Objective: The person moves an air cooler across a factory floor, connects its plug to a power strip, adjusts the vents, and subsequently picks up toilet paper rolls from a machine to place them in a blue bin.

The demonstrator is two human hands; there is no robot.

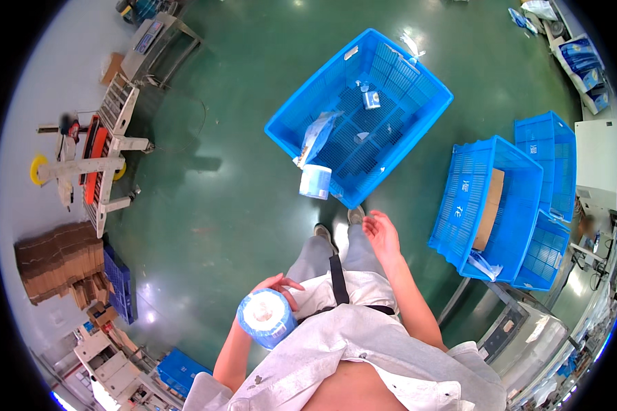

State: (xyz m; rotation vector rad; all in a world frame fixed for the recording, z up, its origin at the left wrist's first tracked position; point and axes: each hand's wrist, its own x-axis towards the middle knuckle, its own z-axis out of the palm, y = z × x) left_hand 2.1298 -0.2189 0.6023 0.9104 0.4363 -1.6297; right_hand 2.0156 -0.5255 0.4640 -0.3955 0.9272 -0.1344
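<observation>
My left hand [281, 282] is at my left hip, its fingers curled around the far side of a wrapped paper roll [266, 319]. The roll has a white round top and a blue wrapper; it hides part of the palm and wrist. My right hand [382, 236] is raised in front of my right thigh, fingers loosely apart with nothing in them. A large blue plastic crate [301, 103] stands on the floor ahead. At its near left edge appears a second blue-and-white roll [315, 182]; whether it touches the rim cannot be told. A printed plastic bag [318, 137] hangs inside that edge.
Inside the crate lie a small blue-and-white pack [371, 100] and scraps. Stacked blue crates [463, 198] stand at the right, one holding cardboard [489, 209]. At the left are a metal frame machine [106, 161], flattened cartons [62, 257] and a dark blue pallet [118, 284].
</observation>
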